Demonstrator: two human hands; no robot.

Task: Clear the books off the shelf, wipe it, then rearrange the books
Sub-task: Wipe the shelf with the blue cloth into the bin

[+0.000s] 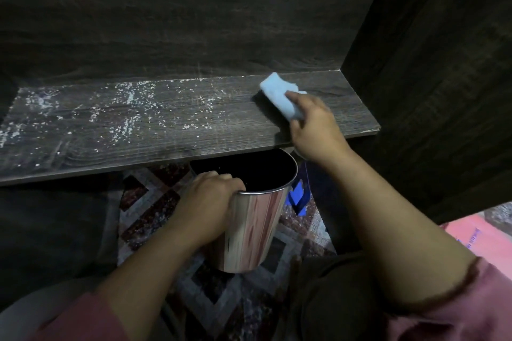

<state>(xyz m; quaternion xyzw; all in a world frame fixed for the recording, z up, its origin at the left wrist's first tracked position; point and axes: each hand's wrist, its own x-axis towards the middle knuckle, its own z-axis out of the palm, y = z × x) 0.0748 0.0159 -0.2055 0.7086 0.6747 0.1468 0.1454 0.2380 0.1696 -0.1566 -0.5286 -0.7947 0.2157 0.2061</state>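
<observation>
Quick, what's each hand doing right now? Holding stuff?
Left hand: grips the rim of the metal bin, held below the shelf edge.
Right hand: holds the blue cloth on the dusty shelf.

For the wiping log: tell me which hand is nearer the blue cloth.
Right. The right hand holds the blue cloth on the shelf; the left hand grips the rim of the metal bin below the shelf edge.

Dim, grainy view — wide-angle bending at the edges, soft shadows under the shelf [166, 130], slight blur.
</observation>
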